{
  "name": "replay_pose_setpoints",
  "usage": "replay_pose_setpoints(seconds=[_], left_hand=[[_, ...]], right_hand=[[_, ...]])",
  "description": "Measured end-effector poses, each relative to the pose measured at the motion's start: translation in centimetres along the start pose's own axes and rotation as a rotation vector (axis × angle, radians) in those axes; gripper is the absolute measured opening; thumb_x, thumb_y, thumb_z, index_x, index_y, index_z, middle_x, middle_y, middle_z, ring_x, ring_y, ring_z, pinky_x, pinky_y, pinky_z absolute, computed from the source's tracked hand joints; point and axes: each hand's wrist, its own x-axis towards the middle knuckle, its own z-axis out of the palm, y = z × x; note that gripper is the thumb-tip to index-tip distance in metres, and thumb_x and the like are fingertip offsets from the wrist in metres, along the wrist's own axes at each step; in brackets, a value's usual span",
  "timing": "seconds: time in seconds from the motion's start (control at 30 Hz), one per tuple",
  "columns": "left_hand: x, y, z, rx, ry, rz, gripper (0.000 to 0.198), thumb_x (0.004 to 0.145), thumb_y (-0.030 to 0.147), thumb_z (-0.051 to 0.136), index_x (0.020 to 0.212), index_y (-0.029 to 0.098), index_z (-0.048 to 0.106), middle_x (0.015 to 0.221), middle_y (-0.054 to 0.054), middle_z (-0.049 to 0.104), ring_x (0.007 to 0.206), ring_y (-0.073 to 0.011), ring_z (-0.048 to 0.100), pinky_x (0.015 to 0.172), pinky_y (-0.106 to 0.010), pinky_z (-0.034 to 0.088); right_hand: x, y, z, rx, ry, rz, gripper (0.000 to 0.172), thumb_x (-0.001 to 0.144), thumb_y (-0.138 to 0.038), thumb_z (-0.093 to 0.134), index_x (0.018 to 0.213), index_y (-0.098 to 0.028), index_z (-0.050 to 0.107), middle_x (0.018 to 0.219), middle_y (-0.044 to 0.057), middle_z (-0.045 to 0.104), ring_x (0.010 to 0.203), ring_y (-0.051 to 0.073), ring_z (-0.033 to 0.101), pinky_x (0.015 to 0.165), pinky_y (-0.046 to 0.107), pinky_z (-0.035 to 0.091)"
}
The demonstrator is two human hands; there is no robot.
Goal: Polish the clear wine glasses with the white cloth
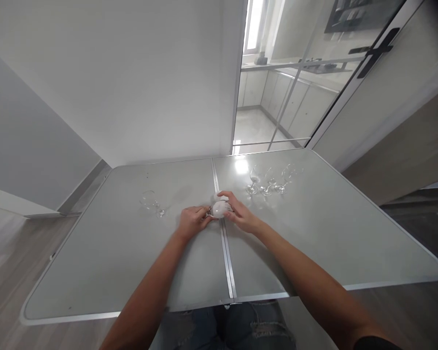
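Near the table's centre seam, both hands hold a small stemmed glass (219,209) lying roughly sideways. Its bowl looks white, as if white cloth or paper is in or around it; I cannot tell which. My left hand (193,221) has its fingers closed at the stem end, on the left. At the bowl end, my right hand (241,214) curls its thumb and fingers around the white part. A clear stemmed glass (152,202) rests to the left of my left hand.
Several clear stemmed glasses (253,182) stand in a group at the back right of the pale folding table (131,272). A metal seam (226,257) runs down its middle. Behind are a white wall (149,87) and a glazed door with a black handle (377,53).
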Motion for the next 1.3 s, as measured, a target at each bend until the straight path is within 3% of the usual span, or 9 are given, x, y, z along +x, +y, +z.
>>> replay_pose_setpoints(seconds=[0.1, 0.23, 0.4, 0.53, 0.67, 0.8, 0.97, 1.2, 1.3], left_hand=[[0.1, -0.1, 0.1, -0.001, 0.01, -0.049, 0.029, 0.092, 0.049, 0.063, 0.094, 0.021, 0.071, 0.067, -0.001, 0.071, 0.059, -0.0134, 0.063, 0.058, -0.026, 0.039], [0.2, -0.3, 0.2, -0.027, 0.052, -0.082, 0.029, 0.09, 0.048, 0.066, 0.094, 0.02, 0.072, 0.064, 0.0, 0.069, 0.057, -0.0131, 0.062, 0.058, -0.026, 0.039], [0.2, 0.0, 0.0, -0.085, 0.007, -0.038, 0.026, 0.092, 0.046, 0.065, 0.093, 0.021, 0.072, 0.066, 0.0, 0.069, 0.057, -0.0125, 0.062, 0.058, -0.025, 0.039], [0.1, 0.3, 0.1, -0.079, -0.008, -0.007, 0.028, 0.093, 0.047, 0.063, 0.095, 0.021, 0.071, 0.066, 0.0, 0.07, 0.058, -0.0123, 0.063, 0.057, -0.025, 0.038], [0.0, 0.1, 0.4, -0.023, -0.001, -0.049, 0.033, 0.091, 0.052, 0.064, 0.096, 0.021, 0.071, 0.07, -0.002, 0.072, 0.06, -0.0136, 0.064, 0.057, -0.026, 0.038], [0.1, -0.4, 0.6, -0.006, 0.054, -0.134, 0.033, 0.09, 0.053, 0.064, 0.094, 0.021, 0.072, 0.069, -0.003, 0.071, 0.058, -0.0137, 0.063, 0.057, -0.025, 0.036], [0.1, -0.6, 0.4, -0.07, 0.032, -0.143, 0.036, 0.09, 0.056, 0.064, 0.091, 0.021, 0.073, 0.066, -0.001, 0.069, 0.056, -0.0122, 0.06, 0.056, -0.025, 0.036], [-0.1, 0.0, 0.2, -0.115, 0.0, -0.085, 0.033, 0.091, 0.053, 0.063, 0.094, 0.021, 0.073, 0.069, -0.001, 0.071, 0.058, -0.0118, 0.061, 0.057, -0.024, 0.039], [0.0, -0.1, 0.4, -0.117, 0.027, -0.148, 0.035, 0.089, 0.055, 0.064, 0.091, 0.021, 0.073, 0.067, 0.0, 0.069, 0.057, -0.0117, 0.061, 0.057, -0.024, 0.039]], right_hand=[[0.1, 0.2, 0.4, -0.125, 0.027, 0.006, 0.071, 0.092, -0.061, 0.055, 0.15, -0.024, 0.035, 0.117, 0.01, 0.061, 0.104, 0.026, 0.056, 0.1, 0.047, 0.043], [0.2, 0.0, 1.0, 0.141, 0.092, 0.07, 0.074, 0.099, -0.061, 0.039, 0.161, -0.027, 0.016, 0.133, 0.011, 0.055, 0.118, 0.025, 0.053, 0.106, 0.044, 0.042], [0.0, -0.4, 0.2, 0.263, 0.048, 0.086, 0.073, 0.098, -0.067, 0.03, 0.159, -0.027, 0.025, 0.13, 0.01, 0.058, 0.117, 0.026, 0.055, 0.103, 0.043, 0.044], [-0.1, 0.1, -0.5, 0.014, -0.019, -0.012, 0.071, 0.095, -0.066, 0.044, 0.15, -0.022, 0.037, 0.11, 0.009, 0.064, 0.099, 0.025, 0.058, 0.095, 0.043, 0.046], [0.2, 0.7, 0.0, -0.257, 0.051, -0.022, 0.06, 0.096, -0.06, 0.048, 0.143, -0.022, 0.045, 0.103, 0.009, 0.065, 0.098, 0.026, 0.057, 0.101, 0.047, 0.041], [0.5, 0.8, 0.8, 0.033, 0.175, 0.071, 0.062, 0.099, -0.061, 0.037, 0.151, -0.027, 0.032, 0.119, 0.01, 0.061, 0.103, 0.025, 0.058, 0.097, 0.044, 0.045], [0.4, 0.7, 0.5, 0.393, 0.137, 0.195, 0.065, 0.1, -0.064, 0.019, 0.154, -0.027, 0.025, 0.104, 0.009, 0.064, 0.088, 0.024, 0.062, 0.081, 0.041, 0.051], [0.5, 1.0, 0.1, -0.232, -0.028, -0.06, 0.059, 0.097, -0.061, 0.045, 0.142, -0.022, 0.046, 0.125, 0.012, 0.063, 0.114, 0.029, 0.058, 0.109, 0.051, 0.036], [0.5, 1.1, 0.6, -0.116, 0.043, -0.019, 0.061, 0.099, -0.058, 0.043, 0.15, -0.024, 0.036, 0.128, 0.012, 0.062, 0.12, 0.027, 0.057, 0.112, 0.049, 0.034]])
